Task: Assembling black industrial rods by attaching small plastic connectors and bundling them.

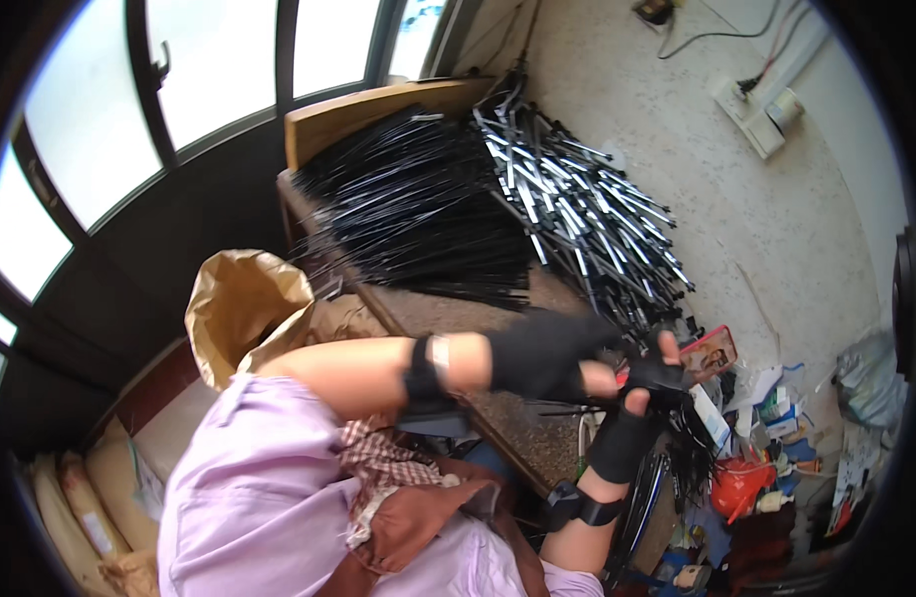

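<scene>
My left hand (pixel 552 353), in a black fingerless glove, reaches across the table and is blurred by motion. My right hand (pixel 649 390), gloved the same way, comes up from the lower right and meets it. The fingers of both hands curl together around something small; a spot of red shows between them, but its kind is hidden. Thin black strips (pixel 689 448) hang or lie just below my right hand; whether it grips them I cannot tell. Beyond the hands lie a large pile of long black strips (pixel 418 209) and a heap of black-and-silver rods (pixel 577 199).
The speckled table top (pixel 517 423) has a wooden board (pixel 378 104) along its far edge. An open brown paper bag (pixel 244 308) stands at the left. On the right are a red plastic thing (pixel 741 488), small packets, a clear plastic bag (pixel 871 378) and a wall socket (pixel 751 119).
</scene>
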Demonstrator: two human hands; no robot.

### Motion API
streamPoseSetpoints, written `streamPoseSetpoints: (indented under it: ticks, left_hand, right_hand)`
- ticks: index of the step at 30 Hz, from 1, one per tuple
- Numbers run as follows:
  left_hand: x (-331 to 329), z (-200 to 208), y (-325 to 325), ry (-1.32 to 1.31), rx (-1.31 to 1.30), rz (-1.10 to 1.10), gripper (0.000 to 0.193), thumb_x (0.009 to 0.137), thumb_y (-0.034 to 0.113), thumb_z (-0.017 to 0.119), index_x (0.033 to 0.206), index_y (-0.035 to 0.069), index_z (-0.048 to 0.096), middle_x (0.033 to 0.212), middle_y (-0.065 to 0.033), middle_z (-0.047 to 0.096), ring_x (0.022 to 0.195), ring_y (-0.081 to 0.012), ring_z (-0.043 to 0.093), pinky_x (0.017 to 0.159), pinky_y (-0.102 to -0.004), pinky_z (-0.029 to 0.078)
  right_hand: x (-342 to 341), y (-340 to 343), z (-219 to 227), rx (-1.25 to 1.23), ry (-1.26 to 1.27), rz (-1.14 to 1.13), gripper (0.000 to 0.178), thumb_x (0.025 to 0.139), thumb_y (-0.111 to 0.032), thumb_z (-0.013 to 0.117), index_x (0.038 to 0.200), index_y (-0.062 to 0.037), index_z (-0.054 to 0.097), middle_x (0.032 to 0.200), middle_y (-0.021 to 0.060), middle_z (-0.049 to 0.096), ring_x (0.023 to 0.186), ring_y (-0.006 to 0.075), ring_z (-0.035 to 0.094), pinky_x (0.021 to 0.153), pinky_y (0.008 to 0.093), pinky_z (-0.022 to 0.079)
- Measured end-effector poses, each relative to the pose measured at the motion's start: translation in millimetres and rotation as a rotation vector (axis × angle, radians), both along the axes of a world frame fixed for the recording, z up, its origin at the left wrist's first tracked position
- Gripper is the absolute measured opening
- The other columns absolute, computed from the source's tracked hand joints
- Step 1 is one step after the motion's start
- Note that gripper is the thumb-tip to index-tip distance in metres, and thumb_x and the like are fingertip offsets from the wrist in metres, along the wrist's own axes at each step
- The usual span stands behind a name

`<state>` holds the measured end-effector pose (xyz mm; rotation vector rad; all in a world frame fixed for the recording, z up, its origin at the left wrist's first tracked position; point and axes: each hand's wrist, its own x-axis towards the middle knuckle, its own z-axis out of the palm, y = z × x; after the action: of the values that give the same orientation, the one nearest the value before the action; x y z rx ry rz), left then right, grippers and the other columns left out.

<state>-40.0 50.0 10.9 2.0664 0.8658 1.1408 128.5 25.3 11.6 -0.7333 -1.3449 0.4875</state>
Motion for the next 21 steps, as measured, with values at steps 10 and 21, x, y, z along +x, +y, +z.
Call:
streamPoseSetpoints:
  ticks: [10, 21]
  left_hand:
    - [41, -145, -11, -0.049, -0.114, -0.450, 0.045, 0.083, 0.032, 0.061, 0.120, 0.009, 0.048, 0.096, -0.0178, 0.061, 0.087, -0.0294, 0.061, 0.076, -0.0373, 0.046]
    - [4, -159, -109, 0.301, -0.674, -0.647, 0.032, 0.092, 0.029, 0.045, 0.094, 0.000, 0.060, 0.085, -0.0151, 0.063, 0.081, -0.0237, 0.059, 0.072, -0.0352, 0.045]
  right_hand:
    - [26, -29, 4, -0.174, 0.230, 0.169, 0.036, 0.086, -0.030, 0.060, 0.113, -0.0098, 0.048, 0.079, -0.0019, 0.042, 0.065, 0.0122, 0.045, 0.058, 0.0248, 0.040]
    - [66, 20, -94, 0.042, -0.736, -0.614, 0.037, 0.082, -0.028, 0.065, 0.107, -0.0024, 0.055, 0.100, 0.0065, 0.059, 0.083, 0.0121, 0.054, 0.070, 0.0270, 0.043]
